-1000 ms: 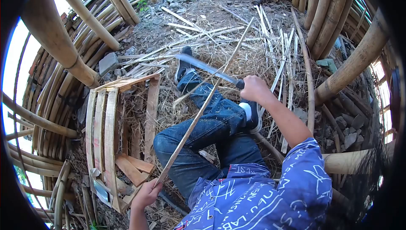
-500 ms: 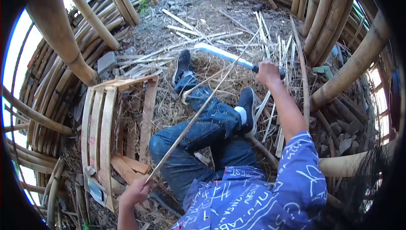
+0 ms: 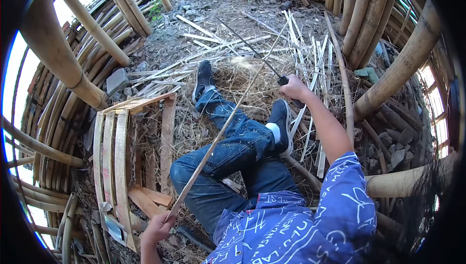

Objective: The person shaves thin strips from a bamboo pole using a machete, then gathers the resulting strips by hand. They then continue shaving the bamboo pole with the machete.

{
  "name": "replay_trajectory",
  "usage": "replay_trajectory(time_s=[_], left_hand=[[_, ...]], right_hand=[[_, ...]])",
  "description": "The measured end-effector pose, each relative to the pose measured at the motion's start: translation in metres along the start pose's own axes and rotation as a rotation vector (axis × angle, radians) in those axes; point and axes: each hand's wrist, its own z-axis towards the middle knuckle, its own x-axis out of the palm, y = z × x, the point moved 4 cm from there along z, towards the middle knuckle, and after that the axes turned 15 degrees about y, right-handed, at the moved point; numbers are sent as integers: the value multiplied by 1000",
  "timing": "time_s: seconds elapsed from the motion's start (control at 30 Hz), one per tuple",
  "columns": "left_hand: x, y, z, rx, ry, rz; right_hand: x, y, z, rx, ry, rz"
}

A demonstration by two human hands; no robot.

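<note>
Bamboo strip (image 3: 221,130), end in left fingers (image 3: 162,224)

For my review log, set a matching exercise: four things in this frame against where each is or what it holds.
1 left hand
2 right hand
3 knife
4 wooden frame

A grips the knife's handle
B grips the bamboo strip at its lower end
C lies on the ground left of the legs
D blade points away over the shavings

Pairs: 1-B, 2-A, 3-D, 4-C
</note>
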Motion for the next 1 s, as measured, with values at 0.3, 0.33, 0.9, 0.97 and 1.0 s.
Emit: replay_trajectory(time_s=[0.3,0.33,0.9,0.97,1.0], left_hand=[[9,-34,1,-30,26,183],[11,-40,4,-11,43,176],[-20,-48,-10,-139,100,395],[-30,-41,-13,-48,97,222],[-33,-38,-12,-43,37,133]], right_hand=[[20,42,-51,54,-282,-850],[28,45,-55,7,-211,-908],[-55,12,-20,72,-403,-855],[-45,3,-17,48,-239,-614],[-39,5,-22,-48,-258,-566]])
